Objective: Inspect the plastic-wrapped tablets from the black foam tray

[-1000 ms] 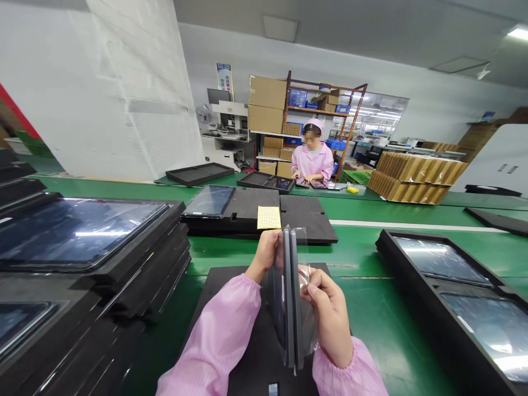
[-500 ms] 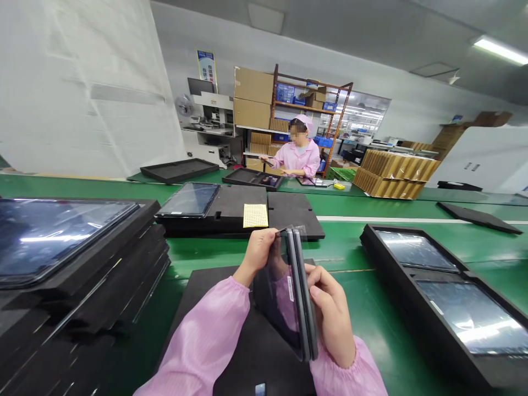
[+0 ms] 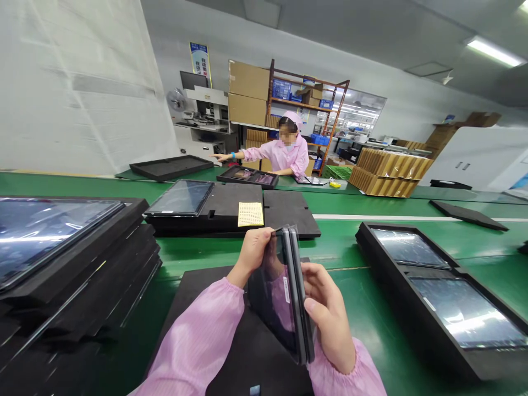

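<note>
Two tablets (image 3: pixel 274 294) with glossy dark screens stand on edge, face to back, between my hands. A small white label shows on the left one's screen, and clear film sticks out at their top edge. My left hand (image 3: pixel 254 250) grips the upper left corner, thumb on top. My right hand (image 3: pixel 328 313) holds the right side, its thumb against the tablets' edge and its fingers behind, partly hidden. Below them lies a black foam board (image 3: pixel 247 352) on the green bench, with a small shiny piece (image 3: pixel 254 390) at its near edge.
Stacked black foam trays (image 3: pixel 82 280) rise at left, a tablet (image 3: pixel 53 231) on top. At right, a foam tray (image 3: pixel 466 357) holds two tablets. Ahead are foam trays with a tablet (image 3: pixel 181 197) and a yellow sticker sheet (image 3: pixel 250 214). A co-worker (image 3: pixel 284 151) sits across the bench.
The two tablets stay in both my hands; my right thumb has shifted lower along their edge. The co-worker's arm now stretches out to the left. The view has shifted slightly.
</note>
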Motion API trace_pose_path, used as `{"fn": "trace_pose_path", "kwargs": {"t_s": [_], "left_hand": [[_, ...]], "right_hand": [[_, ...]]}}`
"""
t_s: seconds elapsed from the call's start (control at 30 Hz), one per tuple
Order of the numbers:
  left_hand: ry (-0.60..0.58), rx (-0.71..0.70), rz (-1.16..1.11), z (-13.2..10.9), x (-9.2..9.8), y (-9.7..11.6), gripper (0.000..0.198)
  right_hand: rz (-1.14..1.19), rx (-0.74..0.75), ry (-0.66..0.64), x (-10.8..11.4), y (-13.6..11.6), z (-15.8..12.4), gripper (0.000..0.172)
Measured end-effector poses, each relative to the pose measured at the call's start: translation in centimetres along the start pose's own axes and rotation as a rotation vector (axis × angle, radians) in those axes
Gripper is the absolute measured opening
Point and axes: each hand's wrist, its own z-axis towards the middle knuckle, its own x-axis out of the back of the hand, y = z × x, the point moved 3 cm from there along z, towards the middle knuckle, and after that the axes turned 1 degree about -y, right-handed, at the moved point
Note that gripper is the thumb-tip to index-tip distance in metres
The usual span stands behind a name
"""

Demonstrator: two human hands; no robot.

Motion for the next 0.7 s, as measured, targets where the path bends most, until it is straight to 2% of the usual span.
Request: {"fn": "trace_pose_path", "kwargs": {"t_s": [0.07, 0.2, 0.43, 0.7], "left_hand": [[0.004, 0.0, -0.002, 0.0, -0.1, 0.0, 0.077], [0.022, 0.002, -0.005, 0.1, -0.3, 0.0, 0.077], [0.046, 0.026, -0.003, 0.3, -0.3, -1.0, 0.075], [0.107, 0.059, 0.034, 0.7, 0.1, -1.3, 0.074]], "right_hand": [[-0.013, -0.006, -0.027, 0.0, -0.1, -0.3, 0.039], [-0.135, -0.012, -0.082, -0.1, -0.5, -0.5, 0.039], [-0.265, -0.01, -0.138, -0.1, -1.5, 0.4, 0.049], [-0.198, -0.023, -0.159, 0.3, -0.4, 0.9, 0.05]]}}
